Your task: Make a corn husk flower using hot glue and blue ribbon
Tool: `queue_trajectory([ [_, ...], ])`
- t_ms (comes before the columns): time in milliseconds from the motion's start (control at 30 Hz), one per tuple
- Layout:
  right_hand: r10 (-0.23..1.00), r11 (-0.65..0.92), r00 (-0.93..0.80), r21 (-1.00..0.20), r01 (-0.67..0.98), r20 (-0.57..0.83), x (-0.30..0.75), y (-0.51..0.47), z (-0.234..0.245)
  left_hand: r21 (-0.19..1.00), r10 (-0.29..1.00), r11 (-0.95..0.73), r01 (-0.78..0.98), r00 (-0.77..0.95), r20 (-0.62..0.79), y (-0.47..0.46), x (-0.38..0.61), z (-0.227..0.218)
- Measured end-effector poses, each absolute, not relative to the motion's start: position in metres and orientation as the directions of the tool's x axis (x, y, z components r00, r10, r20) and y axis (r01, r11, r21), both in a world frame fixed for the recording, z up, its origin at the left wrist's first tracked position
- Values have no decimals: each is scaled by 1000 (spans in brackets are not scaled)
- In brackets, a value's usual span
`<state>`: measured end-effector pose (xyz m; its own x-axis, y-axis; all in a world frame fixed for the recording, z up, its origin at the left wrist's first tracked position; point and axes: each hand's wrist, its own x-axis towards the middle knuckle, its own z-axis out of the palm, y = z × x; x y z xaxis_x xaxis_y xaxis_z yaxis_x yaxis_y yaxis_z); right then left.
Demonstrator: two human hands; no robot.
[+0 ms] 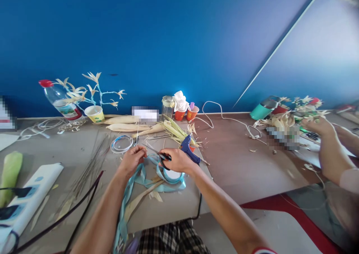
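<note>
My right hand (175,159) is closed around the dark handles of a pair of scissors (165,159), whose blades point left toward my other hand. My left hand (134,160) pinches a thin pale stem (137,132) that stands nearly upright above the fingers. Light-blue ribbon (127,198) hangs beside that hand down past the table edge; whether the fingers hold it too I cannot tell. More of it lies around a ribbon roll (171,174) below the scissors. A dry corn husk strip (143,198) rests by the ribbon.
A blue glue gun (189,149) stands just right of my right hand. Behind are corn husks (127,128), paper cups (192,113) and a cup of husk flowers (94,113). A power strip (36,194) lies left. At right, another person's hand (316,126) works among flowers.
</note>
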<state>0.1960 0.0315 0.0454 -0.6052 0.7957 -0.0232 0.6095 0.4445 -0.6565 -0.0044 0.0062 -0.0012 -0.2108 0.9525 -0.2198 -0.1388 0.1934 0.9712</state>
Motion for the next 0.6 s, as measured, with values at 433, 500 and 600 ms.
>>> queue_trajectory([
  [433,754,475,-656,-690,546,1,192,44,28,970,936,226,-90,-256,-242,7,-5,-3],
  [500,749,471,-662,-705,531,2,192,45,26,973,939,219,-71,-256,-230,8,-6,-5],
  [600,748,463,-664,-729,504,16,192,46,22,978,946,205,-33,-251,-207,9,-8,-8],
])
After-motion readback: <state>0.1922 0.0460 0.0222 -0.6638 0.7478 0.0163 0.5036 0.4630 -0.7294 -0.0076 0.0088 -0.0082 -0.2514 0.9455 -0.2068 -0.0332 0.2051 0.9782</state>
